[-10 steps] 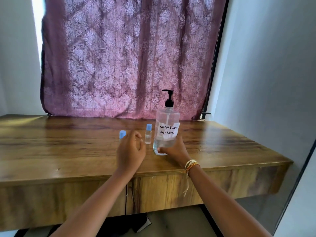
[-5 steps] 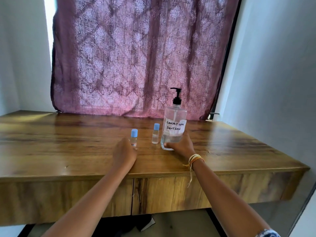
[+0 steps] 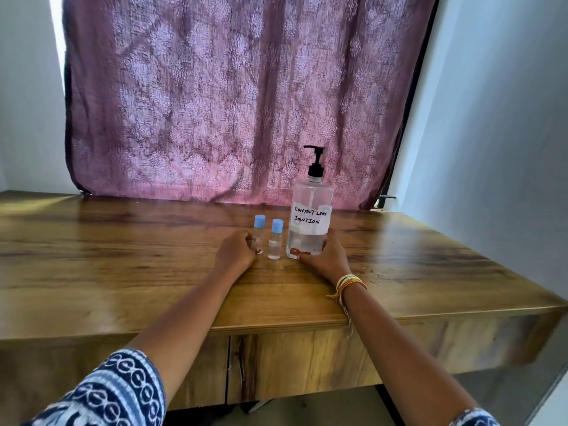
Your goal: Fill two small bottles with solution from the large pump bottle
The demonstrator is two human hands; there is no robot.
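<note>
1. Left grip (image 3: 236, 250) curled around the base of one small bottle (image 3: 258, 233), fingers pinching its lower body; right grip (image 3: 322, 255) wrapped around the foot of the large pump bottle (image 3: 311, 216), thumb pressed to its front.
2. Second small bottle (image 3: 274, 239) standing free between the two, just beside the pump bottle, upright on the wooden table (image 3: 123, 256).
3. Both small bottles capped in blue; pump nozzle pointing left, towards them.
4. Held low, probably to steady and line up the row close together before any filling, small bottles kept within reach of the spout.
5. Caps on and pump head untouched: filling apparently not begun.
6. Patterned curtain (image 3: 230, 103) hanging behind the table.
</note>
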